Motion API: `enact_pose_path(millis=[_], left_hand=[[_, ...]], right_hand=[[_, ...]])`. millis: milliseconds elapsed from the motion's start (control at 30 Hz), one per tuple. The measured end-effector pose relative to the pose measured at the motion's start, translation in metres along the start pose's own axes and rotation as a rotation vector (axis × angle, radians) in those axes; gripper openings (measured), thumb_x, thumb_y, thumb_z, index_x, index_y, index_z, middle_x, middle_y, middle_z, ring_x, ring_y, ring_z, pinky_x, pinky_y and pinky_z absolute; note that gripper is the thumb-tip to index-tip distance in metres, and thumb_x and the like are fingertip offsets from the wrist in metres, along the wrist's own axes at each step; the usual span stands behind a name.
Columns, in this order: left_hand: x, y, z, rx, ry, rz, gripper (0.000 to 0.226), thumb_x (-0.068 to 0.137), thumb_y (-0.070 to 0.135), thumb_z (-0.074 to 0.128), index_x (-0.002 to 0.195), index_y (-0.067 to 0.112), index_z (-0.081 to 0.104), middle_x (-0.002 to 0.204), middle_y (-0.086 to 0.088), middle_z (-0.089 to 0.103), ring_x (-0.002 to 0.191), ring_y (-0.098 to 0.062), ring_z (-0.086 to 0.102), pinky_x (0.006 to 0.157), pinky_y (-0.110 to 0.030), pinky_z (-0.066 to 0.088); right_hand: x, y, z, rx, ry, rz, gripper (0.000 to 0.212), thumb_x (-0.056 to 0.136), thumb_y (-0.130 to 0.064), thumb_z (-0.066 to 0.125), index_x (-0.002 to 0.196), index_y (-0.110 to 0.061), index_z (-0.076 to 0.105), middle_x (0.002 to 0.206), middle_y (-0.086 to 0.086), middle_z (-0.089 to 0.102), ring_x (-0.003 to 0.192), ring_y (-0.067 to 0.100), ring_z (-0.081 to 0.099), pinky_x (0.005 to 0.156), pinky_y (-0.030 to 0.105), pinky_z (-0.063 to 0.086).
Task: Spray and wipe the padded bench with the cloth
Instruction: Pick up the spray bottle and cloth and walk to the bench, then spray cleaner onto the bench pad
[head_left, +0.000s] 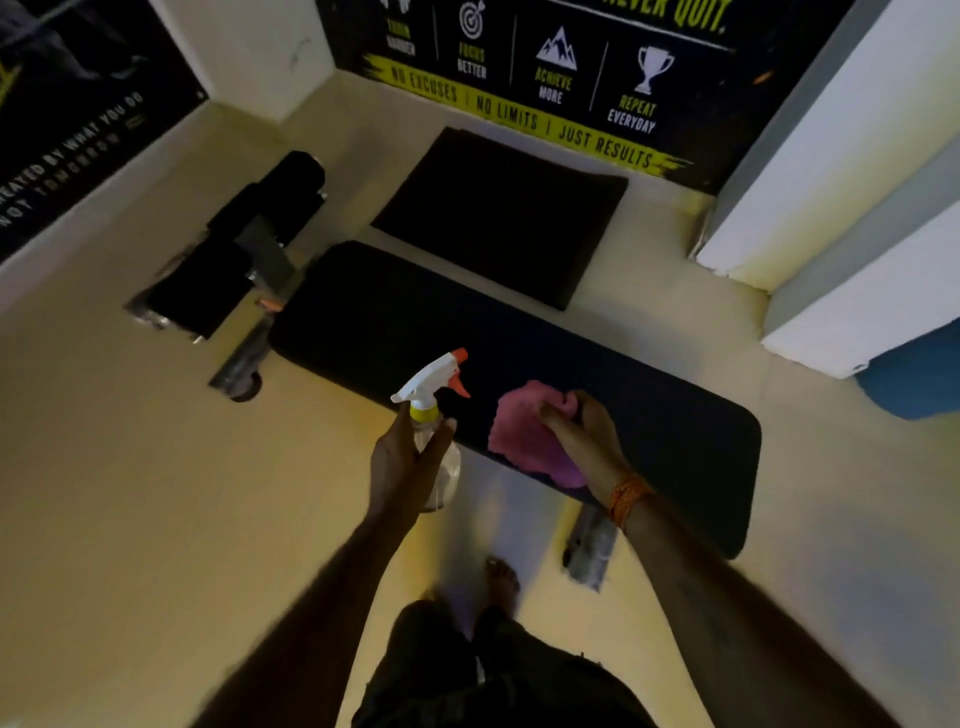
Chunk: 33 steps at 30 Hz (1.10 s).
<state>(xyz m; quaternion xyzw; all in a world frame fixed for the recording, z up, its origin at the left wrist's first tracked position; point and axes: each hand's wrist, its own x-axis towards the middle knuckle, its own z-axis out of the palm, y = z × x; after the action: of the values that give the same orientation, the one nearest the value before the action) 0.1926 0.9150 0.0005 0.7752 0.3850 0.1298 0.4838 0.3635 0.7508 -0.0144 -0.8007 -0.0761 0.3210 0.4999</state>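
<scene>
The right hand (582, 431) presses the pink cloth (524, 441) onto the bench (675, 431) (near edge); left hand (405, 462) grips the spray bottle (436, 415) beside it. Wipe lengthwise, overlapping strokes.

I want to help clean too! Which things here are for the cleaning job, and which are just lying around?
For the job:
- spray bottle, in the left hand
- pink cloth, pressed on the bench by the right hand
- padded bench

Just lying about:
- black mat on the floor
- wall poster
- blue thing at the right edge
</scene>
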Motion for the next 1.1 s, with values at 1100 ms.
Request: enact_pose_path(millis=[1100], left_hand=[[0.410,-0.156,0.196,0.047,0.004,0.014,0.026,0.092,0.036,0.072,0.110,0.017,0.070,0.106,0.001,0.074,0.102,-0.014,0.070,0.093,-0.023,0.051]], right_hand=[[0.439,0.187,0.053,-0.500,0.355,0.323,0.061,0.084,-0.042,0.078,0.128,-0.011,0.049,0.130,0.011,0.053,0.117,0.034,0.055,0.082,0.043,0.048]])
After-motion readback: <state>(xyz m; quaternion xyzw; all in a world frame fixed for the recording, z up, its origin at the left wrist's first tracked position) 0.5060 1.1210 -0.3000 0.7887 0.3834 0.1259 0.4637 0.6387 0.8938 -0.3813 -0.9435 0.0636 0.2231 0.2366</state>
